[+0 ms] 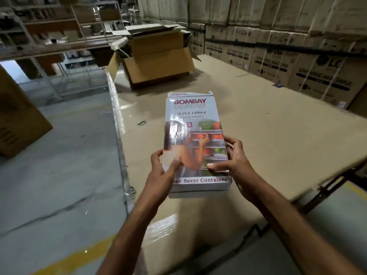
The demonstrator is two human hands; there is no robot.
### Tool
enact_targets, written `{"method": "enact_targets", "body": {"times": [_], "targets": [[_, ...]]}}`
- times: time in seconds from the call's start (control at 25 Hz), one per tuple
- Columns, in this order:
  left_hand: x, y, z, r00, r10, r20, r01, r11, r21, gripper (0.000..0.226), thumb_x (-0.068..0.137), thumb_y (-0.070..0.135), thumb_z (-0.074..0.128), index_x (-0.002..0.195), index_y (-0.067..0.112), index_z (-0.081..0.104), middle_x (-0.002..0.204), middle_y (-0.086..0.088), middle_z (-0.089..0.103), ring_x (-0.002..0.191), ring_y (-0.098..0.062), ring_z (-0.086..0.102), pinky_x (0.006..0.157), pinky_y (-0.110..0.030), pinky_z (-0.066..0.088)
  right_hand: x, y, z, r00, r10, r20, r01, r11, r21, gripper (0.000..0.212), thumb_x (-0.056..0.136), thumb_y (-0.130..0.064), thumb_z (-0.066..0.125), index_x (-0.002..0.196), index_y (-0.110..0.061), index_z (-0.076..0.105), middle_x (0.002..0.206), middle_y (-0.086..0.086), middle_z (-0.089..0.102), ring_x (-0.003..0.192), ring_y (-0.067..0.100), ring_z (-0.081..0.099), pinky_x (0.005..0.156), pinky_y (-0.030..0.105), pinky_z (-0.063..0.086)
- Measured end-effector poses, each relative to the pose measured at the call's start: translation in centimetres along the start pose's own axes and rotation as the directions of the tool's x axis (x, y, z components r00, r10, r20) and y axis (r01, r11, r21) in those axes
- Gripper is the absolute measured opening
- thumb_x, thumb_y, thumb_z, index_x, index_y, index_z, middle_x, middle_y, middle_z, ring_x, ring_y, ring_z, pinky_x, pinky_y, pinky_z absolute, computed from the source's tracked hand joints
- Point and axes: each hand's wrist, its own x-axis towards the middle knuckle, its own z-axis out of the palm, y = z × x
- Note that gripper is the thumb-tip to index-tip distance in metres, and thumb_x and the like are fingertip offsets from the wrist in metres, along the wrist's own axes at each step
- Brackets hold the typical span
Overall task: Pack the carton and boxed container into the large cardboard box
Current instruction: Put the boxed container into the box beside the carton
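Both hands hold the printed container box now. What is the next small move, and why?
Probably carry the boxed container forward toward the large cardboard box: the left hand and right hand grip its near end above the table, while that box stands at the far end, flaps open.

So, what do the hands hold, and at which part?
The Bombay fridge-container box: left hand grips its near left edge, right hand its near right edge.
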Motion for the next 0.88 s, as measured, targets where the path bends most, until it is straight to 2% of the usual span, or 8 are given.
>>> {"method": "enact_targets", "body": {"times": [0.08,0.24,0.4,0.52,0.56,0.64,0.76,0.88], "targets": [[0.0,-2.3,-5.1,0.999,0.031,0.020,-0.032,0.999,0.036,0.059,0.099,0.057,0.048,0.149,0.042,0.021,0.124,0.008,0.049,0.106,-0.012,0.059,0.093,-0.034,0.045,-0.3,1.2,6.1,0.998,-0.013,-0.058,0.015,1.000,0.024,0.089,0.068,-0.004,0.086,0.140,-0.025,0.036,0.130,0.001,0.063,0.105,0.016,0.073,0.073,0.027,0.060],[0.0,-5.2,-14.0,0.997,0.029,0.071,-0.030,0.999,0.018,0.059,0.096,0.057,0.056,0.145,0.050,0.023,0.147,0.003,0.049,0.123,-0.020,0.060,0.108,-0.044,0.049,-0.5,2.4,15.3,0.984,0.001,-0.180,0.010,0.998,0.061,0.058,0.091,-0.007,0.076,0.133,-0.021,0.039,0.127,0.004,0.064,0.093,0.009,0.076,0.069,0.022,0.060],[1.8,-5.6,-21.2,0.980,0.141,0.140,-0.143,0.990,0.006,0.062,0.098,0.039,0.065,0.146,0.050,0.028,0.147,0.001,0.056,0.124,-0.016,0.062,0.108,-0.046,0.050,1.1,2.6,21.3,0.982,-0.035,-0.185,0.041,0.999,0.029,0.061,0.092,-0.025,0.077,0.140,-0.024,0.039,0.126,-0.002,0.063,0.093,0.002,0.074,0.069,0.019,0.059],[3.8,-6.0,-24.9,0.960,0.208,0.185,-0.217,0.976,0.028,0.073,0.094,0.029,0.072,0.150,0.049,0.030,0.144,0.012,0.057,0.127,-0.007,0.059,0.109,-0.042,0.048,3.6,2.9,24.0,0.969,-0.098,-0.226,0.073,0.990,-0.117,0.080,0.075,-0.065,0.082,0.143,-0.044,0.045,0.138,-0.002,0.057,0.115,0.013,0.068,0.095,0.038,0.060],[4.7,-6.0,-25.8,0.958,0.215,0.188,-0.223,0.974,0.024,0.073,0.093,0.026,0.074,0.148,0.047,0.033,0.143,0.015,0.057,0.125,-0.001,0.058,0.109,-0.039,0.049,4.6,3.1,24.7,0.965,-0.116,-0.236,0.080,0.984,-0.159,0.082,0.070,-0.070,0.082,0.141,-0.049,0.046,0.139,-0.001,0.056,0.120,0.016,0.065,0.100,0.045,0.057],[6.9,-5.8,-27.4,0.962,0.215,0.171,-0.221,0.975,0.018,0.064,0.091,0.028,0.077,0.141,0.038,0.038,0.138,0.019,0.056,0.120,0.012,0.056,0.108,-0.031,0.049,6.9,3.5,26.2,0.962,-0.136,-0.236,0.089,0.976,-0.198,0.082,0.068,-0.067,0.084,0.139,-0.048,0.047,0.139,-0.002,0.055,0.122,0.015,0.063,0.102,0.046,0.056],[12.1,-5.4,-29.6,0.976,0.204,0.080,-0.204,0.979,-0.004,0.062,0.079,0.058,0.076,0.127,0.036,0.044,0.128,0.010,0.065,0.115,-0.001,0.065,0.104,-0.040,0.053,10.8,3.5,29.1,0.962,-0.160,-0.223,0.112,0.970,-0.214,0.075,0.078,-0.046,0.087,0.139,-0.034,0.046,0.139,-0.007,0.056,0.116,0.006,0.064,0.095,0.036,0.057],[18.3,-4.9,-32.4,0.979,0.206,0.013,-0.206,0.977,0.056,0.071,0.071,0.076,0.069,0.132,0.044,0.049,0.123,0.013,0.068,0.108,-0.005,0.069,0.095,-0.039,0.057,15.6,3.1,31.3,0.959,-0.160,-0.234,0.098,0.961,-0.258,0.062,0.083,-0.032,0.086,0.129,-0.023,0.045,0.132,-0.012,0.060,0.112,-0.007,0.061,0.094,0.027,0.055]]}}
